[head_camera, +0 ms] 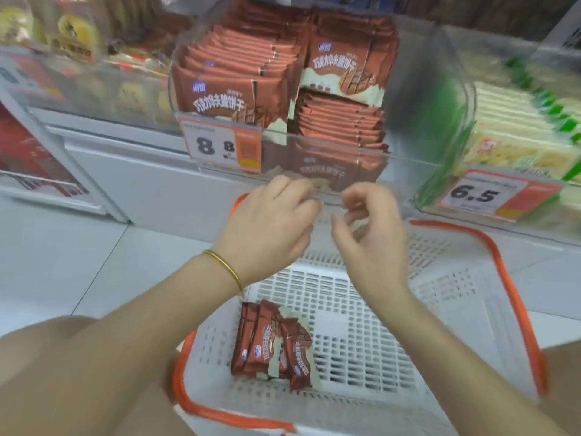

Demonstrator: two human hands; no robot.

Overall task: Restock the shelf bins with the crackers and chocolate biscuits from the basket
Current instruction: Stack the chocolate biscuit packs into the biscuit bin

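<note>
Both hands hang in front of the clear shelf bin (408,171), above the far end of the basket (377,347). The right hand (374,243) has its fingers loosely curled and nothing shows between them. The left hand (270,225) shows its back, with its fingers bent towards the bin's lower front lip. Its palm is hidden, so I cannot tell whether it holds anything or touches the lip.

The last chocolate biscuit packets (272,344) lie below and nearer the body than both hands. They sit under the left forearm on the basket floor, overlapping each other in a loose heap. No crackers are visible in the basket.

These are probably light, flat foil flow-wraps. The film is likely smooth and a little slippery, and the biscuit inside is brittle. A pinch across the flat faces with thumb and fingers, or a hold on the long edges, should work better than pulling on the crimped end seals, and squeezing hard could snap the biscuit. The heap looks small enough to gather in one hand.

Above the hands, the stocked packets (239,77) stand on edge in tight rows on the left. On the right others lie flat in a stack. New ones would probably go onto that flat stack or be slipped in upright.
</note>
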